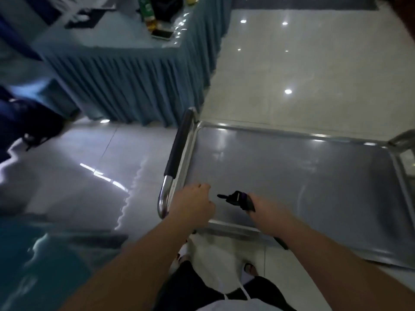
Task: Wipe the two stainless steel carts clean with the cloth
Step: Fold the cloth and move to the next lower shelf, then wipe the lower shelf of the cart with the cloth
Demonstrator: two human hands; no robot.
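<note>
- Nearest: person's legs and shoes on the tiled floor (314, 63), standing at the near edge of the cart (235, 228).
- Left hand (193, 204): fingers curled, sitting at the cart's near-left corner; whether it grips the rim or just rests there, cannot tell. Nothing visible in it.
- Right hand (260, 208): closed round a dark cloth (239, 198), bunched small, 1 loose tail sticking out to the left. Cloth is over the near part of the top tray, at or just above the surface; contact unclear from blur.
- Cart top tray: bare steel sheet with raised rim, ceiling lights reflected in it, no visible dirt at this resolution.
- Cart handle (176, 151): black sleeve on a chrome bar along the left side, just beside the left hand.
- Only 1 cart in view; a 2nd one is not shown.
- Judgement: step in hand looks like starting the top-tray wipe. To do it well: open the cloth flatter so more of it touches, steady the cart with the left hand so it does not roll, work overlapping passes near to far, run the rim and corners, then the handle.
- Far: table (101, 34) with blue pleated skirt, bottles (147, 10) and a phone (162, 33) on it.
</note>
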